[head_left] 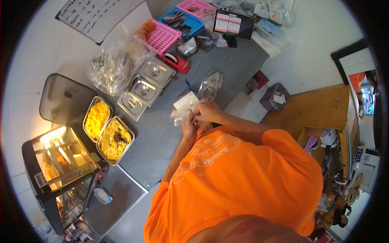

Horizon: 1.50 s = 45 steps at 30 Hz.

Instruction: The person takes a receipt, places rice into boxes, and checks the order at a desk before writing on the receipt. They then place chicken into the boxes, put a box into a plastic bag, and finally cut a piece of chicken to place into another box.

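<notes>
In front of my orange shirt, both my hands are close together over the grey table. A white square box or packet (186, 103), partly wrapped in a clear plastic bag (176, 117), is at my fingers. My left hand (189, 129) is closed at the near edge of the bag. Beside it, my right hand (207, 111) pinches at the same bag, its fingertips partly hidden. A clump of clear plastic bags (211, 86) lies just beyond my right hand, and a blue pen (187, 83) is near the box.
Lidded steel containers (145, 88) and a red tape dispenser (178, 64) stand to the left. Trays of yellow food (97, 120) sit by a lit warming cabinet (60, 158). Pink (163, 37) and blue baskets (181, 22) and a tablet (234, 24) are at the back.
</notes>
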{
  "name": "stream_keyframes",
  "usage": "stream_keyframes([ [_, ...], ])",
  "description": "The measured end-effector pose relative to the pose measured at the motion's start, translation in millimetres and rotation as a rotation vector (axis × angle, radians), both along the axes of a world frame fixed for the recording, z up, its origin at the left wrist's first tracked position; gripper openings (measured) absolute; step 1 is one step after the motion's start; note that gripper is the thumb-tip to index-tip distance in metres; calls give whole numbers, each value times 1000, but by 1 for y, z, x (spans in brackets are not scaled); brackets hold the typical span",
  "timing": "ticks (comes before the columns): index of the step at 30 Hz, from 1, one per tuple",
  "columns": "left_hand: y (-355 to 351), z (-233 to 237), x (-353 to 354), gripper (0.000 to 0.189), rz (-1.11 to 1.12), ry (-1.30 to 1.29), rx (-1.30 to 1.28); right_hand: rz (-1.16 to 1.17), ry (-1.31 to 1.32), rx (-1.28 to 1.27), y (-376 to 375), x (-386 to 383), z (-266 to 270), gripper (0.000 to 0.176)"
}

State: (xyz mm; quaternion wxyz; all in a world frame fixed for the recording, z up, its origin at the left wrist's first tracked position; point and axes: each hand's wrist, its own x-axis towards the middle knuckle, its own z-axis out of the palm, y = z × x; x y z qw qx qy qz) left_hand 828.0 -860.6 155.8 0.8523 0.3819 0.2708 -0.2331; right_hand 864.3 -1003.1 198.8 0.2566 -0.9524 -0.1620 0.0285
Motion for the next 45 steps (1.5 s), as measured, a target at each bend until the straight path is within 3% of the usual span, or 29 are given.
stream_keyframes([
  [3,-5,4,4,32,60,86,18,30,229,75,-5,12,-1,19],
  [7,-11,17,5,32,91,122,123,150,173,227,-13,23,-23,21],
  [10,-9,31,9,30,28,77,329,350,212,154,-23,40,-16,24],
  [12,-4,29,10,30,-20,80,489,586,75,147,-33,54,-15,30],
  [14,1,11,4,30,-238,-353,864,683,67,107,-32,81,-16,31],
  [15,2,4,-2,30,-239,-348,876,784,63,47,-29,99,-16,33],
  [17,-5,-7,-14,27,-338,-952,1558,969,-62,-32,-25,116,-16,31],
  [18,-2,-10,-20,27,-336,-947,1564,975,-64,-28,-23,124,-19,31],
  [20,-1,-19,-28,25,-243,-773,1298,861,145,-38,-25,141,-26,29],
  [21,-4,-24,-30,24,-206,-713,1211,792,149,91,-39,159,-29,32],
  [23,-20,-31,-33,25,177,-739,1452,430,136,291,-98,199,12,37],
  [24,-30,-31,-30,27,304,-709,1500,207,-147,492,-124,220,-7,46],
  [26,-45,-24,-24,31,405,-608,1525,-365,40,218,-188,262,-32,63],
  [28,-58,-20,-18,36,428,-518,1514,-421,26,-115,-239,281,-35,67],
  [32,-78,-6,-12,46,442,-397,1500,-285,-89,-286,-265,295,-64,70],
  [36,-86,7,-7,56,453,-302,1478,-294,0,-270,-264,293,-66,73],
  [38,-85,17,-7,67,264,-349,1755,-301,-4,-270,-266,295,-64,74],
  [39,-86,21,-10,67,266,-353,1753,-300,-12,-237,-266,294,-67,70],
  [41,-91,41,-11,73,599,-376,1754,-304,-37,-203,-267,294,-64,67],
  [43,-74,58,-12,75,614,-516,1824,-220,-307,116,-267,284,-59,46],
  [44,-67,70,-12,77,625,-647,1896,-226,-318,113,-269,276,-56,46],
  [45,-65,80,-8,66,654,-699,1953,-213,-240,209,-271,266,-52,36],
])
